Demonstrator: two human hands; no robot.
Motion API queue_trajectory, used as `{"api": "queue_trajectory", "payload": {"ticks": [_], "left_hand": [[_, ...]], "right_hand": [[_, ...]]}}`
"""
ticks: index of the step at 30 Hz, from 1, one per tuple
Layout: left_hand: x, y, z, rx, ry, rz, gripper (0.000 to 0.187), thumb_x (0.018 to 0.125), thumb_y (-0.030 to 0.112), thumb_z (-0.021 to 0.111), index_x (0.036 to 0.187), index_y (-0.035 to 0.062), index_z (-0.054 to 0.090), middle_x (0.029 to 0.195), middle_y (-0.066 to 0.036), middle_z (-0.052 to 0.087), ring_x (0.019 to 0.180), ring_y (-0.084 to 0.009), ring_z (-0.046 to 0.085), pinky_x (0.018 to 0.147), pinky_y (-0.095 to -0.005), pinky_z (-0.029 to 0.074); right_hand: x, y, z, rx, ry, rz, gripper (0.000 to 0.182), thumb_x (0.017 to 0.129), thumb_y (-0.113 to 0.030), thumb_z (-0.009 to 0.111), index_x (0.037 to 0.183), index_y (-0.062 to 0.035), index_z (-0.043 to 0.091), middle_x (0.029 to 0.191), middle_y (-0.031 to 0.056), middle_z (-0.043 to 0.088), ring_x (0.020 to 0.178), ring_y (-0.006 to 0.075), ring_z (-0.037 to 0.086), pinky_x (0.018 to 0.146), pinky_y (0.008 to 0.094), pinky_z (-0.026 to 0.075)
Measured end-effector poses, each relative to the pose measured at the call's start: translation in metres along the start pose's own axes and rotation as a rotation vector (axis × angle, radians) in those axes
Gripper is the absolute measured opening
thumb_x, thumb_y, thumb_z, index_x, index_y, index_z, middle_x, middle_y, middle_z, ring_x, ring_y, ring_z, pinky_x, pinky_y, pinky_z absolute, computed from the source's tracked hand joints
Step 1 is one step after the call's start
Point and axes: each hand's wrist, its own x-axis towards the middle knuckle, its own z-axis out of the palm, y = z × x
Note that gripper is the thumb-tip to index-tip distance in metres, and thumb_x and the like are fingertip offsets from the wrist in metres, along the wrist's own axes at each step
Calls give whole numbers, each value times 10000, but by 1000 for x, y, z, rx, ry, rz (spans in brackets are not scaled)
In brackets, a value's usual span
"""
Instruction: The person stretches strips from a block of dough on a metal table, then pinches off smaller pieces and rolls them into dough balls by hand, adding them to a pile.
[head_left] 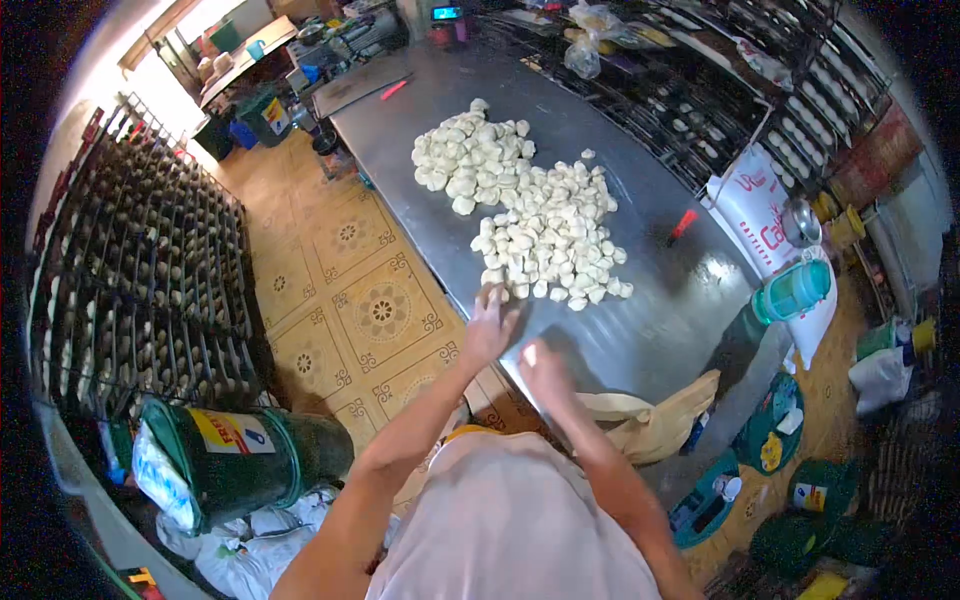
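A large heap of small pale dough pieces lies on the metal-topped table. My left hand is at the heap's near left corner, fingers stretched forward and touching the closest dough pieces. Nearer to me, by the table edge, is my right hand, slightly blurred. Its fingers are curled in, and a small pale bit that looks like dough shows at the fingertips. The palm side of both hands is hidden.
Racks of dough-filled trays stand at the left. A red-handled tool, a turquoise jug and a printed white sack are on the right. Brown paper sits at the near table edge. A green bin stands lower left.
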Motion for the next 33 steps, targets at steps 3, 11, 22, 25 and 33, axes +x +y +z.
{"api": "queue_trajectory", "payload": {"ticks": [3,11,22,25,33], "left_hand": [[-29,-36,19,-120,-649,108,625,964,271,592,1490,26,362,1238,-299,614,1096,-455,618,932,-531,503],[-87,-10,30,-79,-391,-98,393,987,332,537,1001,-35,676,904,-277,691,883,-464,671,802,-530,539],[-6,-20,18,-27,-26,-75,394,983,319,559,1190,-14,600,1044,-300,663,987,-468,651,859,-513,528],[-24,-12,2,-76,-342,69,430,957,300,597,1229,-30,547,1113,-317,636,1057,-469,633,913,-513,510],[-83,25,4,9,-463,-138,456,994,413,476,985,6,682,948,-277,690,892,-430,689,793,-517,546]], "right_hand": [[1,40,29,78,162,162,300,879,-225,662,1085,-19,590,788,228,678,759,488,650,715,545,525],[-28,42,39,2,202,-218,310,862,-225,687,1093,-42,591,783,209,677,725,489,639,709,552,529],[-3,-3,18,-109,-6,22,223,887,-236,667,998,-44,647,845,268,674,800,476,654,733,547,536],[-6,22,19,109,56,-47,233,901,-237,656,1030,-44,631,859,285,668,804,477,654,743,548,534],[-29,50,44,-28,25,22,301,932,-280,606,1077,-16,589,974,276,676,883,469,660,756,555,526]]}}
